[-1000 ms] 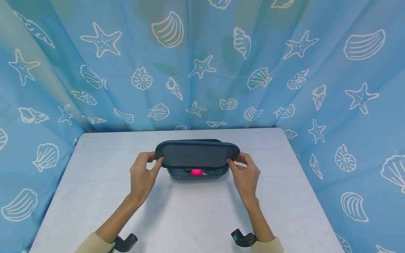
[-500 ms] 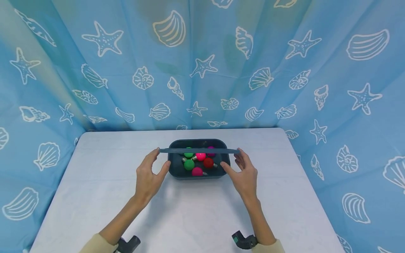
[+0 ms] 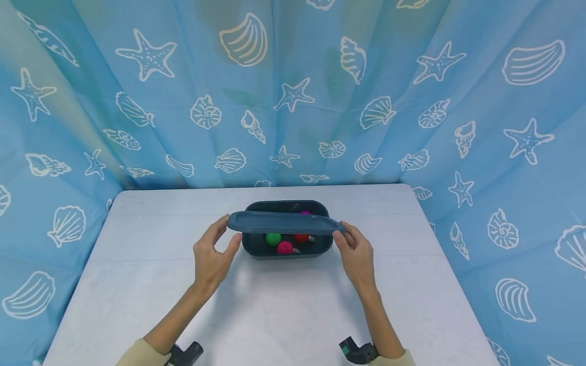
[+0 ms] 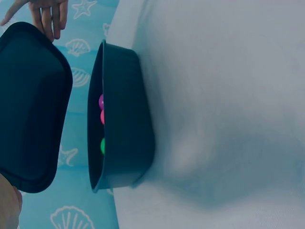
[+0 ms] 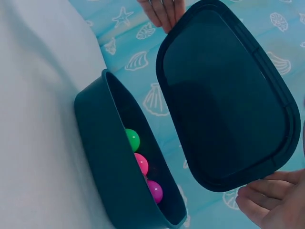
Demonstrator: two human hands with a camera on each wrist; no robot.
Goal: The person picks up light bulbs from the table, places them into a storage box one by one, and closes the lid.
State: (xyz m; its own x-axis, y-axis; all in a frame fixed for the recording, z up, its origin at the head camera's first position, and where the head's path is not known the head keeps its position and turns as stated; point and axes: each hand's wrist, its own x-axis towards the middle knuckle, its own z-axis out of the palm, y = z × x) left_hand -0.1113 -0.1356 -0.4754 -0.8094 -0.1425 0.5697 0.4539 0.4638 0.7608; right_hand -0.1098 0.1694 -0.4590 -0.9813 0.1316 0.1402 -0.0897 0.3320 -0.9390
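A dark blue-green lid (image 3: 284, 222) hangs tilted over an open box (image 3: 281, 252) of the same colour. My left hand (image 3: 212, 256) supports the lid's left end with nearly straight fingers, its thumb standing apart. At the other end, my right hand (image 3: 357, 256) pinches the lid's corner between thumb and fingers. Small round bulbs with screw bases lie in the box, among them a green bulb (image 3: 273, 239), a pink bulb (image 3: 285, 248) and a red bulb (image 3: 301, 238). The lid hides part of them in the head view. Wide in the right wrist view, the lid (image 5: 228, 100) shows its rimmed face.
The box stands near the far edge of a white table (image 3: 293, 315). Behind and beside it hangs a blue curtain (image 3: 320, 76) printed with shells and starfish. Each wrist carries a dark camera mount, such as the right one (image 3: 358, 352).
The lid has turned over between my hands, from showing a dark face, through edge-on, to a lighter face. My right thumb left the lid and is back on it; my left thumb has come off.
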